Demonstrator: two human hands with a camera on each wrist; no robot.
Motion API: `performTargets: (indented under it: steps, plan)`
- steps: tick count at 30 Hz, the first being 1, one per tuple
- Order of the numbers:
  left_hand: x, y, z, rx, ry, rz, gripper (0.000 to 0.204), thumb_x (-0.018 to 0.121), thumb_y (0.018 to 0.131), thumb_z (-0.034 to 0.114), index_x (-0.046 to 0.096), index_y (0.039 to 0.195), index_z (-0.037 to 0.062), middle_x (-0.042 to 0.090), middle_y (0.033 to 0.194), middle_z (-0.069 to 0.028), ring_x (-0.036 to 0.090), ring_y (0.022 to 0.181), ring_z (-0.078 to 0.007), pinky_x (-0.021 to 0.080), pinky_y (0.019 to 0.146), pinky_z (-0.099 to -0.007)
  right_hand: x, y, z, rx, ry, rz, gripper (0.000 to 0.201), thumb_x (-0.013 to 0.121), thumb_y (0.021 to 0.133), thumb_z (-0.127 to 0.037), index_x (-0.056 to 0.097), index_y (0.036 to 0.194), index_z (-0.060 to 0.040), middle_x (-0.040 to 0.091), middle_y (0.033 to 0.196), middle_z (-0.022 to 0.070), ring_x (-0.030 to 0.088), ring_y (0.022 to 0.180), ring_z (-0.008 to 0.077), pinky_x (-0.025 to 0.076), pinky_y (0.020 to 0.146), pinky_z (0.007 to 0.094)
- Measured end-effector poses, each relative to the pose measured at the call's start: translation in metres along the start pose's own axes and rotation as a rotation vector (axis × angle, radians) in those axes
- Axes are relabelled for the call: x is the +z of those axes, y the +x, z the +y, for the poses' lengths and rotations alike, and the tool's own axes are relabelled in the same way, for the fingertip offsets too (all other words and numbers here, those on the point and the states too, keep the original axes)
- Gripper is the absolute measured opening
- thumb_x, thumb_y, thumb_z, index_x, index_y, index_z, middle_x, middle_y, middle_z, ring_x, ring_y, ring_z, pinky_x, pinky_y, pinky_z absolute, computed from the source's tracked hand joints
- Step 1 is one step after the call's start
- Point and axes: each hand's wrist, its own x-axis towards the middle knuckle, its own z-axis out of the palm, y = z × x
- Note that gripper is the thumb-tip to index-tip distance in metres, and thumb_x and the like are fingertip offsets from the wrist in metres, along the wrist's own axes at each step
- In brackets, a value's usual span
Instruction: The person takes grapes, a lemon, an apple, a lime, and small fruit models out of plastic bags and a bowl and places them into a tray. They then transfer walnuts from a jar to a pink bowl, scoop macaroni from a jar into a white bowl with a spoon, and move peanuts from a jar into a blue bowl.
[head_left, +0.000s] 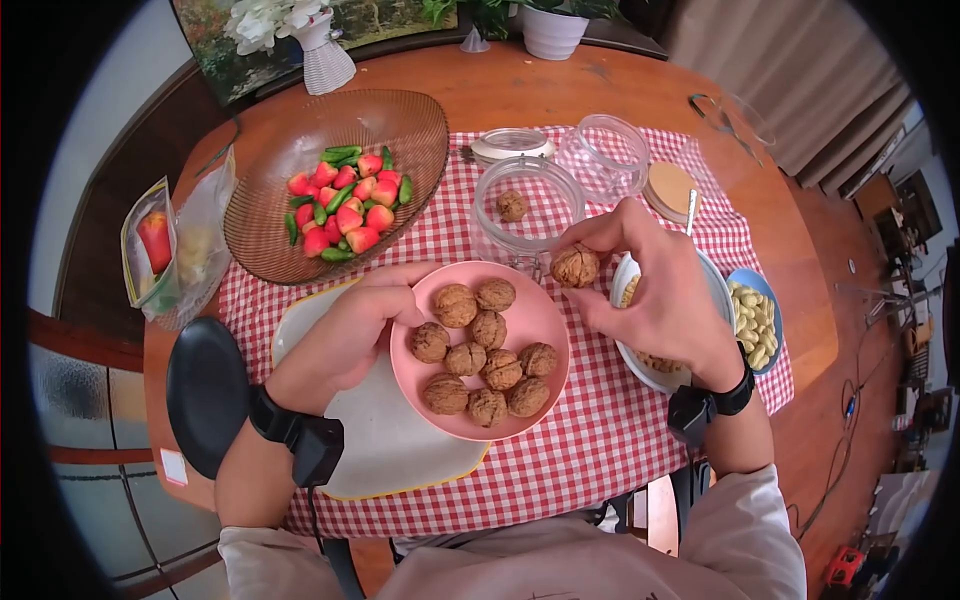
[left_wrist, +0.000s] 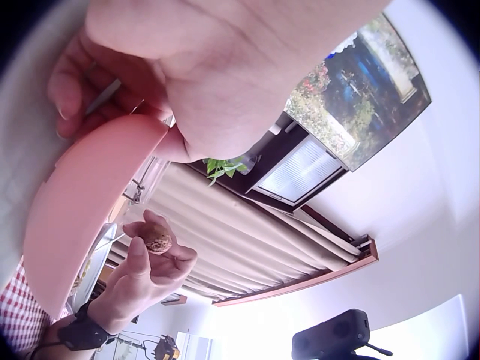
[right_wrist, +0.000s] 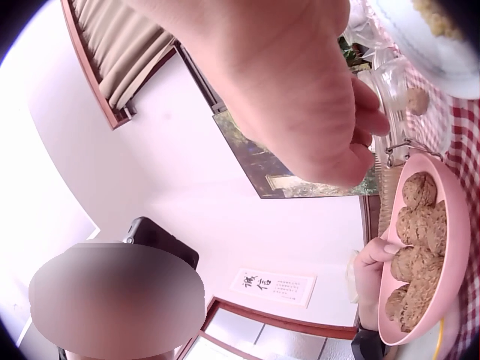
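A pink bowl [head_left: 545, 325] of walnuts [head_left: 456, 305] stands in front of the person, partly over a pale tray. My left hand [head_left: 355, 325] grips its left rim, thumb on the edge; in the left wrist view the fingers reach beneath the bowl [left_wrist: 90, 206]. Raised to the right of the bowl, my right hand [head_left: 660, 290] pinches a single walnut [head_left: 574, 266] between thumb and fingers. Just beyond is an open glass jar [head_left: 482, 232] with one walnut [head_left: 511, 206] inside. From the right wrist, the held walnut is hidden behind the hand.
A brown glass bowl [head_left: 255, 225] with red fruit and green vegetables is at the back left. Beside the open jar lie another clear jar [head_left: 605, 160] and a wooden lid [head_left: 672, 187]. A white bowl [head_left: 715, 290] and a blue dish of peanuts [head_left: 755, 325] sit right.
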Motion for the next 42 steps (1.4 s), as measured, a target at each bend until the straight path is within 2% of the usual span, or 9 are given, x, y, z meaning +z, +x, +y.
performTargets:
  steps: [7,16,18,22,33,36,38,40,42]
  plan:
    - [0.001,-0.001,0.002,-0.028,0.023,0.035,0.063,0.048,0.075,0.004,0.054,0.136,-0.0089,0.065,0.13,-0.0163,0.064,0.119,-0.0214,0.049,0.107,-0.0341,-0.001,0.007,-0.002,0.162,-0.136,0.102,0.042,0.081,0.08,-0.003,0.061,0.116,-0.0033,0.073,0.104,0.0077,0.068,0.085,0.0141,0.055,0.078,0.0294]
    - [0.001,-0.001,0.003,-0.036,0.053,0.023,0.063,0.047,0.075,0.004,0.054,0.136,-0.0089,0.065,0.13,-0.0167,0.064,0.119,-0.0215,0.049,0.107,-0.0344,0.001,0.01,0.006,-0.111,-0.203,0.209,0.036,0.075,0.081,0.002,0.067,0.115,-0.0054,0.07,0.107,0.0104,0.069,0.089,0.0256,0.057,0.076,0.0351]
    - [0.001,-0.001,0.002,-0.031,0.029,0.04,0.063,0.047,0.075,0.005,0.054,0.137,-0.0089,0.064,0.13,-0.0174,0.064,0.119,-0.0219,0.049,0.107,-0.0344,-0.004,0.009,-0.002,-0.3,-0.242,-0.04,0.031,0.075,0.08,-0.002,0.07,0.11,-0.0067,0.069,0.109,0.0107,0.068,0.092,0.0299,0.057,0.079,0.0389]
    - [0.004,-0.001,0.003,-0.019,0.02,0.032,0.063,0.046,0.075,0.004,0.054,0.137,-0.0091,0.064,0.13,-0.0176,0.064,0.119,-0.0226,0.049,0.106,-0.0343,0.001,0.001,-0.01,-0.331,-0.182,-0.489,0.029,0.075,0.083,-0.019,0.07,0.108,-0.0066,0.069,0.111,0.0061,0.067,0.095,0.0299,0.056,0.083,0.0413]
    - [0.002,-0.002,0.002,-0.047,0.022,0.054,0.062,0.046,0.077,0.005,0.053,0.138,-0.0085,0.064,0.131,-0.0174,0.063,0.119,-0.0232,0.05,0.106,-0.0346,0.007,-0.006,-0.014,-0.173,-0.217,-0.528,0.03,0.074,0.081,-0.014,0.071,0.11,-0.0075,0.067,0.11,0.0074,0.07,0.093,0.0284,0.058,0.073,0.0394]
    - [0.0,0.0,-0.001,-0.026,0.029,0.039,0.062,0.047,0.078,0.005,0.052,0.138,-0.0093,0.063,0.132,-0.0182,0.063,0.121,-0.0238,0.049,0.107,-0.0353,0.008,-0.003,-0.012,-0.192,-0.245,-0.359,0.031,0.073,0.077,-0.006,0.069,0.108,-0.0089,0.063,0.113,0.008,0.069,0.092,0.0279,0.058,0.069,0.038]
    - [-0.002,0.001,-0.002,-0.03,0.031,0.025,0.062,0.047,0.078,0.006,0.052,0.139,-0.0097,0.063,0.133,-0.0184,0.063,0.121,-0.0239,0.048,0.108,-0.0356,0.009,0.001,-0.008,-0.269,-0.151,-0.045,0.031,0.073,0.076,0.0,0.067,0.105,-0.0092,0.06,0.113,0.0071,0.068,0.088,0.0265,0.057,0.068,0.0366]
    - [-0.002,0.002,-0.001,-0.031,0.033,0.011,0.062,0.048,0.079,0.006,0.051,0.139,-0.0101,0.063,0.133,-0.0187,0.064,0.121,-0.0241,0.048,0.108,-0.0358,0.002,0.002,-0.01,-0.245,-0.134,0.008,0.031,0.073,0.074,0.006,0.064,0.101,-0.0077,0.058,0.114,0.0086,0.068,0.089,0.0257,0.057,0.07,0.0342]
    - [-0.001,0.001,0.0,-0.036,0.038,0.01,0.062,0.048,0.079,0.007,0.051,0.138,-0.0105,0.063,0.133,-0.019,0.064,0.12,-0.0242,0.048,0.109,-0.0362,0.0,0.004,-0.003,-0.392,-0.24,0.202,0.033,0.075,0.074,0.012,0.058,0.097,-0.0052,0.059,0.117,0.0133,0.067,0.103,0.027,0.057,0.089,0.0376]
